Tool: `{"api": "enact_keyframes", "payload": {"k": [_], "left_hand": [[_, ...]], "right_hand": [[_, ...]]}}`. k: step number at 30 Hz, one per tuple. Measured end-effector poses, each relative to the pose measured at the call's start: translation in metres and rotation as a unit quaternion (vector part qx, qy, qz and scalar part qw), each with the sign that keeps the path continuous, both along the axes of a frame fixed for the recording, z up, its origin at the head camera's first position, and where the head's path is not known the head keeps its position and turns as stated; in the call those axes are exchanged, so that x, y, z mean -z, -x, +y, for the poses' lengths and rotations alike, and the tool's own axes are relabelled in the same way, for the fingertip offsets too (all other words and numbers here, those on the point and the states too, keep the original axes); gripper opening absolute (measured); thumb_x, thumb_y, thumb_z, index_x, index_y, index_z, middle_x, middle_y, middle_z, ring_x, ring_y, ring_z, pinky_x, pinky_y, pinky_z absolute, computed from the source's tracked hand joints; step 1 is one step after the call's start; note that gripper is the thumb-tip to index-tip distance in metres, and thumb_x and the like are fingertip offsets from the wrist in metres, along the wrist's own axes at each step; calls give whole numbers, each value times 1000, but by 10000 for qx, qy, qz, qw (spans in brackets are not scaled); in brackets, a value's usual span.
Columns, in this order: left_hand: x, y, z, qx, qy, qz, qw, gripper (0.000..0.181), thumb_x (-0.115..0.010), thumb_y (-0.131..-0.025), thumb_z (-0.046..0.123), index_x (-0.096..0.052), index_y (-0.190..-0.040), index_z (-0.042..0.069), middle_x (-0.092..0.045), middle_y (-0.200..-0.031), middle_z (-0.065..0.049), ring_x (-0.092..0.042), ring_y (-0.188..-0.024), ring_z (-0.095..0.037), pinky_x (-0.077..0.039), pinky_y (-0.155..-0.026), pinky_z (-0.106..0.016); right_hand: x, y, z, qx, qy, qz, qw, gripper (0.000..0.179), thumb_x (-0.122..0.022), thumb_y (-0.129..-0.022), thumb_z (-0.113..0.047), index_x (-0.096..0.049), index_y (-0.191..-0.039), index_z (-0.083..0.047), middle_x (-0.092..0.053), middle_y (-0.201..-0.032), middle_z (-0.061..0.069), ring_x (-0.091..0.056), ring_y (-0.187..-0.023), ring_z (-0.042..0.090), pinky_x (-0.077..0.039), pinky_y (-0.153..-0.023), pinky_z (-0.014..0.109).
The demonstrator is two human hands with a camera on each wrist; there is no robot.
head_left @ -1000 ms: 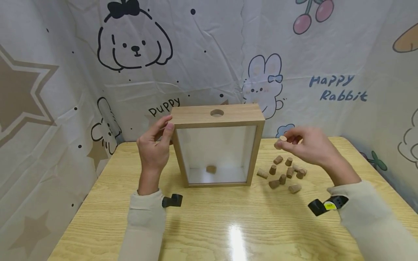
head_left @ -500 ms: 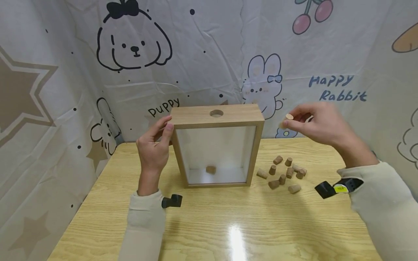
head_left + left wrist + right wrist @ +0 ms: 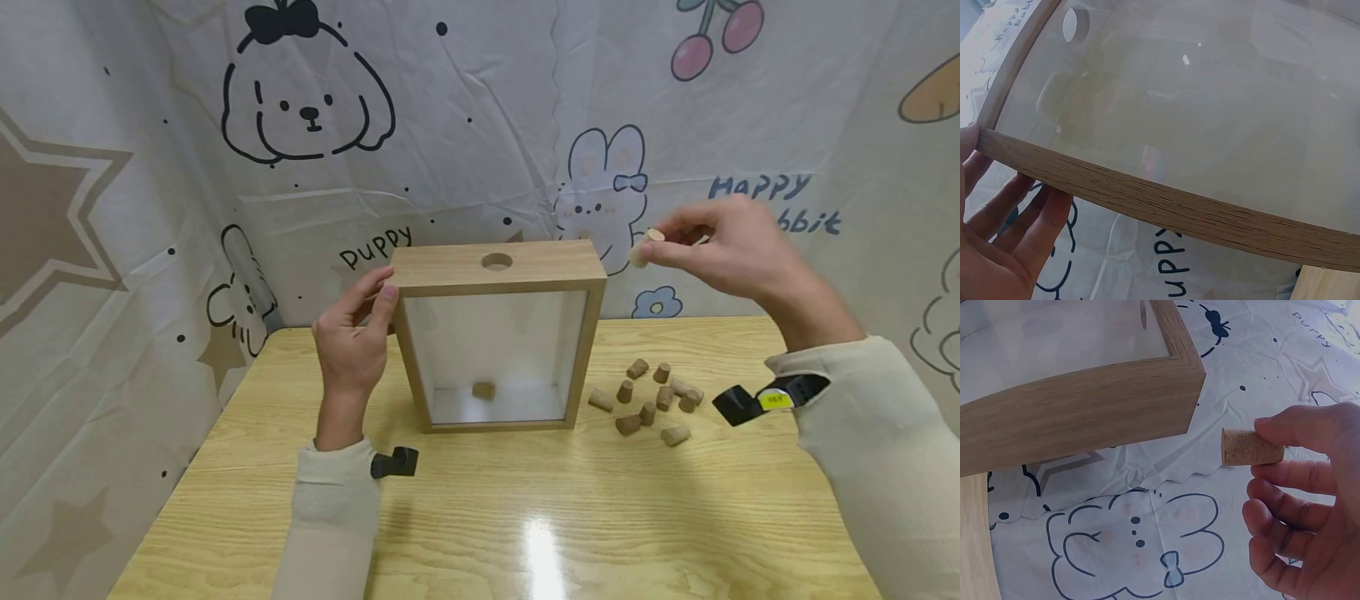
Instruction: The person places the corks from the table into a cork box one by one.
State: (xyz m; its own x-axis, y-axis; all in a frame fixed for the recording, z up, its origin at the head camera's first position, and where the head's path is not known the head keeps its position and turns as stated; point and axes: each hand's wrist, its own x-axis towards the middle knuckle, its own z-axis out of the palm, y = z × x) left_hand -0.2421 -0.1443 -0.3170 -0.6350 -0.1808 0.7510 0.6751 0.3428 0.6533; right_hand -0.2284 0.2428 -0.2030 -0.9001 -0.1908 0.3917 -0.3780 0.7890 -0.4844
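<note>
A wooden box frame [image 3: 495, 425] with a clear front stands upright on the table, a round hole [image 3: 497, 262] in its top. One cork [image 3: 483, 390] lies inside at the bottom. My left hand [image 3: 350, 350] grips the box's upper left corner, thumb on the front edge and fingers at the side; the left wrist view shows the fingers [image 3: 1041, 231] along the wooden edge. To the right of the box's top, my right hand [image 3: 738, 250] pinches a cork stopper [image 3: 1241, 447] between thumb and index finger, in the air and apart from the box.
Several loose corks [image 3: 664, 398] lie scattered on the table [image 3: 465, 517] to the right of the box, some upright and some on their sides. A printed cloth [image 3: 480, 150] hangs behind and at the sides.
My right hand has lifted the cork up from above the loose corks to about the height of the box's top, then shifted slightly left. The left hand and box have stayed put.
</note>
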Motion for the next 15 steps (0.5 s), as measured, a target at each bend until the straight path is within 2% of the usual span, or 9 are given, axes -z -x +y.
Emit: {"api": "enact_keyframes", "payload": {"k": [4, 8, 15], "left_hand": [[1, 0, -1, 4, -2, 2, 10000, 23, -67, -98, 11, -74, -119, 6, -72, -109, -12, -71, -94, -23, -59, -62, -32], [1, 1, -1, 35, -15, 13, 10000, 23, -67, -98, 11, -74, -119, 6, -72, -109, -11, -71, -94, -21, -59, -62, -33], [1, 1, 0, 117, -111, -14, 9999, 23, -67, -98, 11, -74, -119, 6, -72, -108, -11, -70, -91, -9, -59, -61, -32]], "right_hand": [[-5, 3, -6, -7, -25, -67, 10000, 32, -74, -91, -42, -78, -100, -11, -69, -93, 7, -55, -84, 21, -39, -69, 36], [-8, 7, -15, -70, 48, -30, 10000, 31, -76, -90, -39, -78, -100, -10, -68, -93, 7, -54, -82, 22, -39, -68, 34], [-11, 13, -35, -399, 314, 182, 9985, 19, -80, -87, -28, -79, -91, -10, -67, -82, 6, -55, -73, 21, -41, -61, 26]]}}
